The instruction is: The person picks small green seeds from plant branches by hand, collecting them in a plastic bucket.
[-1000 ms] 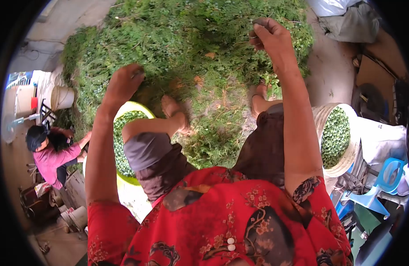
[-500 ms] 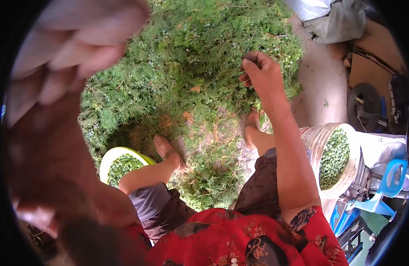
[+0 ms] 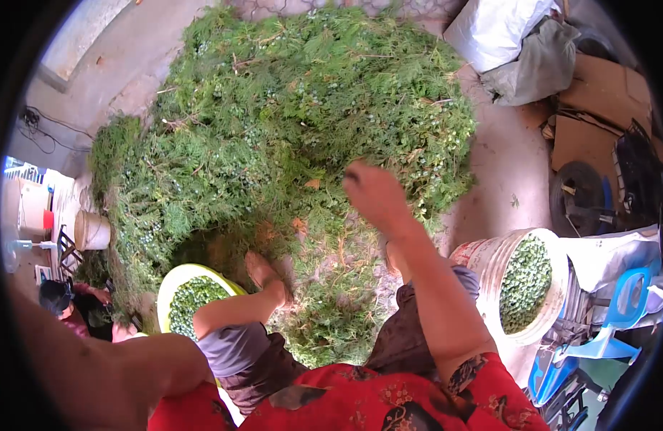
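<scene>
Cut green branches with small pale berries form a wide pile (image 3: 274, 108) on the ground. Over the pile's lower middle is my right hand (image 3: 374, 194), its fingers curled together; what they may hold is hidden. My left forearm reaches up at the left edge, but the left hand itself is out of sight. By my left leg stands a yellow-green basin (image 3: 166, 294) of green berries. A large whitish bucket (image 3: 482, 251) filled with green berries is beside my right leg.
White and grey sacks (image 3: 497, 29) lie at the upper right, near cardboard (image 3: 586, 144) and a wheel (image 3: 572, 190). A blue plastic item (image 3: 626, 302) is at the lower right. At the left are a small bucket (image 3: 94, 231) and a crouching person (image 3: 66, 305).
My left hand has left the upper left of the view. My right hand has moved left and down. The view has shifted, showing the person and small bucket at the left.
</scene>
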`<state>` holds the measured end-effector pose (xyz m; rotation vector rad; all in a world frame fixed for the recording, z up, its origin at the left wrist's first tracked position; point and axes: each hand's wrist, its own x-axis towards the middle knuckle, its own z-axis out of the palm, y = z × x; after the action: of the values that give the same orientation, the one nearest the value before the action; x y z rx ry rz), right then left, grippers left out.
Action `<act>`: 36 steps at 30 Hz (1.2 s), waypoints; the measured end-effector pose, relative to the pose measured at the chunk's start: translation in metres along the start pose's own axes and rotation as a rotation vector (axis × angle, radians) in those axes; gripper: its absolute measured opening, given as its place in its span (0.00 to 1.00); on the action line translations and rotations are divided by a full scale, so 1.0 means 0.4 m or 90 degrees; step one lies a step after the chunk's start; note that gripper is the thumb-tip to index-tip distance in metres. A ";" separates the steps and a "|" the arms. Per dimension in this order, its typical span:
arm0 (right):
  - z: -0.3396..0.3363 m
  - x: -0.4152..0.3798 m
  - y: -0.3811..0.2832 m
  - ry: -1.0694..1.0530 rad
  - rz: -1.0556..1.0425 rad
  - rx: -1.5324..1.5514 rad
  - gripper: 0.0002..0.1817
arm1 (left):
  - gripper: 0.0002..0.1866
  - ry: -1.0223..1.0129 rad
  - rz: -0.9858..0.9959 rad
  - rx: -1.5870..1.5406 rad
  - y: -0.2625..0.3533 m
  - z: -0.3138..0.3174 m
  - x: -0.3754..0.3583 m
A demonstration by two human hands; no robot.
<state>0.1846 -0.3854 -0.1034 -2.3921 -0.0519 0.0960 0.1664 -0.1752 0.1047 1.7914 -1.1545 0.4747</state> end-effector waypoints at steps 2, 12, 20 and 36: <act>0.072 -0.022 -0.001 -0.026 -0.126 -0.026 0.12 | 0.39 0.007 -0.003 0.014 -0.002 0.010 0.004; 0.102 -0.063 -0.055 -0.207 -0.203 -0.094 0.09 | 0.37 0.082 0.107 0.129 -0.071 -0.002 0.154; 0.138 -0.059 -0.052 -0.248 -0.208 -0.137 0.11 | 0.36 0.278 0.067 0.399 -0.030 -0.061 0.087; 0.171 -0.064 -0.050 -0.224 -0.269 -0.101 0.10 | 0.35 0.168 -0.156 0.321 -0.010 0.064 0.003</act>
<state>0.1532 -0.3259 -0.1383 -2.4389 -0.7493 0.3209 0.1664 -0.1971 0.0908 2.1818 -0.6529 0.8816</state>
